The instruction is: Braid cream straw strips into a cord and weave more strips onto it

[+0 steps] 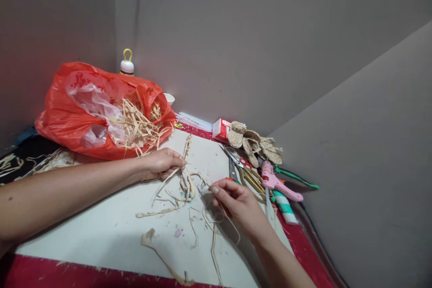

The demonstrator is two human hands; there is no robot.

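My left hand (164, 164) is closed in a pinch on a dried plant-fibre strip, whose loose ends hang below the fingers. A braided fibre cord (187, 146) lies on the white board (111, 234), running behind my left fingertips and curling into a loop. Thumb and forefinger of my right hand (232, 195) pinch the end of a thin twisted strand (201, 177) that leads back towards this loop. Thin fibre tails hang beneath my right palm. Around the hands lie loose fibre strips (158, 212), and a wider flat piece (148, 237) rests nearer to me.
A red plastic bag (74, 112) spilling fibre strips (137, 121) stands at back left, before a white bottle (127, 67). On the right lie scissors (251, 180), a pink glue gun (280, 184), green-handled pliers (297, 176) and woven fibre pieces (251, 141). Grey walls close the back.
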